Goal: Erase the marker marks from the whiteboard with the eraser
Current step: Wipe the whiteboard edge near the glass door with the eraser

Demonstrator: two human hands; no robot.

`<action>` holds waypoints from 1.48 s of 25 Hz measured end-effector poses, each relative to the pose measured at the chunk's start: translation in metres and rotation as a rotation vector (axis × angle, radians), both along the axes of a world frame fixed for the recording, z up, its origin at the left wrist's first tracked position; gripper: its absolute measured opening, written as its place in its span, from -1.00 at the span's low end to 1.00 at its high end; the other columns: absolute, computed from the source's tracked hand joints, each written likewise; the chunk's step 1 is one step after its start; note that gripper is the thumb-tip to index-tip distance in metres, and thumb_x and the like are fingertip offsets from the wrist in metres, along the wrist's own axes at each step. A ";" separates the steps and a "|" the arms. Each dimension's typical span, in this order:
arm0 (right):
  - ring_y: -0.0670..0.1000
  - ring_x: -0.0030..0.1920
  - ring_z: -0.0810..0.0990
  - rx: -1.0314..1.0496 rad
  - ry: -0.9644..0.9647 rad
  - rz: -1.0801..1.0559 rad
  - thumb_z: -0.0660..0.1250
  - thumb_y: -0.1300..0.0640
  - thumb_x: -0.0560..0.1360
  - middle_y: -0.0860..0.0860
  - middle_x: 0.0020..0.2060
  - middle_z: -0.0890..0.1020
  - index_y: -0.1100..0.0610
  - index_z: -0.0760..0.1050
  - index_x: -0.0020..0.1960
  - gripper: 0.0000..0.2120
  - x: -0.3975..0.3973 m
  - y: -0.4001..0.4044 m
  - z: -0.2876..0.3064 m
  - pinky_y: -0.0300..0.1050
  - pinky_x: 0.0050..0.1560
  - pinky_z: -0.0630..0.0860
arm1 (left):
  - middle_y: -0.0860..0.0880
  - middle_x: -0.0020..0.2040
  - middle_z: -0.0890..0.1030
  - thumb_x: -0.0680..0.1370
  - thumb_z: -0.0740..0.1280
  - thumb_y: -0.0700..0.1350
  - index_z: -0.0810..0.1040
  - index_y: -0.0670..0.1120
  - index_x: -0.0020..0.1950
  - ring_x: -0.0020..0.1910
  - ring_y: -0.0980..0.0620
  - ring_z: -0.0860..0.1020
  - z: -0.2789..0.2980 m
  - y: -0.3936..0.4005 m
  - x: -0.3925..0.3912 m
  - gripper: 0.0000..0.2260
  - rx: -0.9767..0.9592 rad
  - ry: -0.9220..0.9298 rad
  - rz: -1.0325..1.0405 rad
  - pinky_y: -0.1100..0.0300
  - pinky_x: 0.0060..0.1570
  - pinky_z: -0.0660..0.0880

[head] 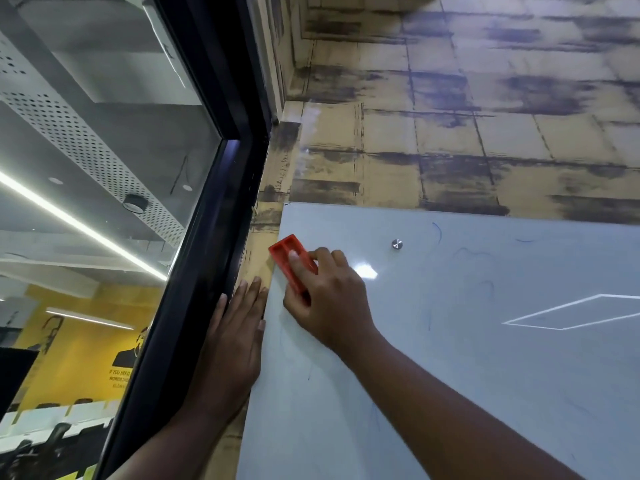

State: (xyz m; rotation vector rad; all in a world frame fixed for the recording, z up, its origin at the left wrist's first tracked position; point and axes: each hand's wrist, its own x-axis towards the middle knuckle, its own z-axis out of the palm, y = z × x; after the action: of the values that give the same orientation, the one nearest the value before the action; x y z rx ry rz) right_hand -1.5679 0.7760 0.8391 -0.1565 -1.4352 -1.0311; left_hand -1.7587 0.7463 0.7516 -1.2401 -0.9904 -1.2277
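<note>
Against glossy whiteboard (450, 341) — right hand (329, 299) grips ribbed red eraser (289, 252).

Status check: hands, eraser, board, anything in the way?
Right hand grips red eraser at whiteboard top-left corner. Left hand flat along board's left edge. Faint blue marks remain. Nothing blocking.

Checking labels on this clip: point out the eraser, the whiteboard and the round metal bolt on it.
eraser (289, 252): head view, red plastic back above the fingers.
whiteboard (485, 358): head view, bare pale surface right of the forearm.
metal bolt (397, 243): head view, centre of its round cap.
</note>
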 end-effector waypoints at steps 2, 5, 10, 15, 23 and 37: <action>0.07 -0.05 0.57 0.042 -0.113 -0.036 0.39 -0.12 0.54 0.13 0.03 0.62 0.10 0.54 0.42 -0.48 0.016 0.007 0.000 -0.11 -0.24 0.59 | 0.01 0.68 0.29 0.75 0.12 -0.09 0.29 -0.08 0.69 0.71 0.11 0.09 -0.003 0.000 0.000 -0.53 -0.004 -0.003 -0.015 0.14 0.69 -0.13; 0.08 -0.17 0.53 0.041 0.045 -0.062 0.44 -0.09 0.52 0.08 -0.12 0.55 0.05 0.60 0.37 -0.54 0.048 0.017 0.018 -0.13 -0.39 0.49 | 0.02 0.69 0.28 0.76 0.06 -0.09 0.29 -0.09 0.68 0.71 0.07 0.13 -0.009 -0.002 0.001 -0.54 0.005 0.008 -0.041 0.08 0.69 -0.06; 0.12 -0.15 0.54 -0.128 0.384 -0.056 0.44 -0.09 0.51 0.09 -0.17 0.52 0.04 0.59 0.38 -0.53 0.054 0.022 0.020 -0.07 -0.38 0.55 | -0.01 0.68 0.30 0.75 0.06 -0.10 0.32 -0.12 0.66 0.70 0.05 0.16 -0.019 -0.002 0.002 -0.54 0.028 0.018 -0.063 -0.03 0.68 0.04; 0.13 -0.12 0.54 -0.324 0.626 -0.049 0.37 -0.13 0.56 0.12 -0.10 0.51 0.04 0.53 0.45 -0.50 0.040 0.008 0.046 -0.08 -0.28 0.52 | -0.02 0.67 0.32 0.75 0.07 -0.09 0.36 -0.14 0.64 0.70 0.06 0.17 -0.025 -0.001 0.002 -0.54 0.038 0.021 -0.089 -0.02 0.68 0.05; 0.06 -0.13 0.54 -0.088 0.120 0.024 0.45 -0.10 0.54 0.13 -0.05 0.58 0.11 0.53 0.44 -0.47 0.009 -0.003 -0.058 -0.16 -0.33 0.55 | -0.01 0.68 0.29 0.75 0.13 -0.15 0.26 -0.09 0.68 0.71 0.07 0.12 -0.030 -0.005 0.003 -0.53 -0.008 -0.001 -0.077 0.08 0.70 -0.05; 0.09 -0.12 0.53 -0.202 0.380 0.010 0.38 -0.06 0.52 0.05 -0.09 0.55 -0.02 0.58 0.41 -0.53 0.080 0.025 -0.066 -0.07 -0.32 0.52 | -0.01 0.70 0.24 0.75 0.09 -0.18 0.26 -0.14 0.69 0.72 0.01 0.11 -0.055 -0.015 0.011 -0.53 -0.073 -0.024 -0.080 -0.03 0.70 -0.02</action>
State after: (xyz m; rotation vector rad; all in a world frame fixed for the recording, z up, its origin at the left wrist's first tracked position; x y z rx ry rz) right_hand -1.4882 0.8013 0.7727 -0.4662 -1.1867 -0.7957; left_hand -1.7476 0.7318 0.6967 -1.3359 -1.0194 -1.2799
